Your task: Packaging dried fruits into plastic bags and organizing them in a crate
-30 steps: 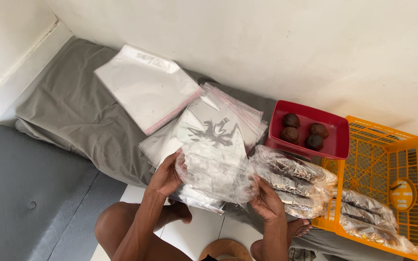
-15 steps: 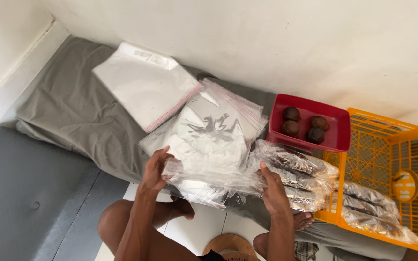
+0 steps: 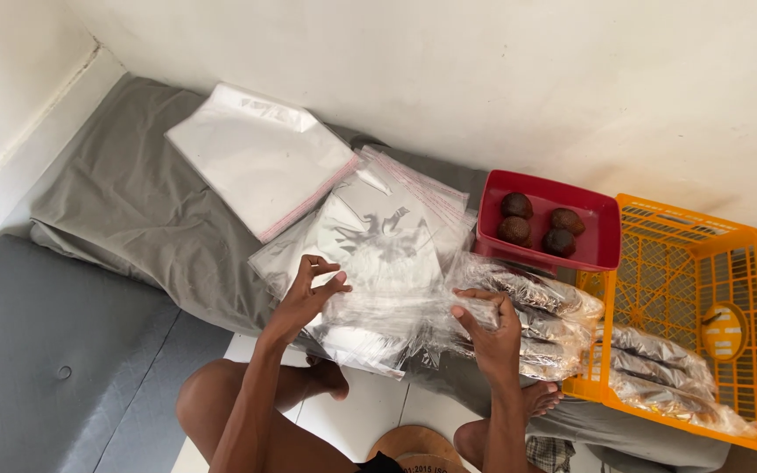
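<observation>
My left hand (image 3: 307, 293) pinches the left end of a clear plastic bag (image 3: 387, 308), thumb and fingers closed on its edge. My right hand (image 3: 489, 326) grips the bag's right end. The bag is stretched low between them, just above a loose pile of clear bags (image 3: 378, 232) on a grey cloth (image 3: 142, 210). Right of my right hand lie several foil-wrapped rolls in clear wrap (image 3: 541, 320).
A neat stack of clear bags with a pink strip (image 3: 256, 158) lies further back on the cloth. A red tray (image 3: 602, 241) holds several dark round fruits (image 3: 536, 223). An orange plastic crate (image 3: 703, 271) at right carries more foil-wrapped rolls (image 3: 659, 368). White wall behind, grey cushion (image 3: 45, 350) at left.
The clear bag was held up and open between both hands; it has come down and flattened over the pile. Both hands moved lower and my left fingers shifted to a pinch.
</observation>
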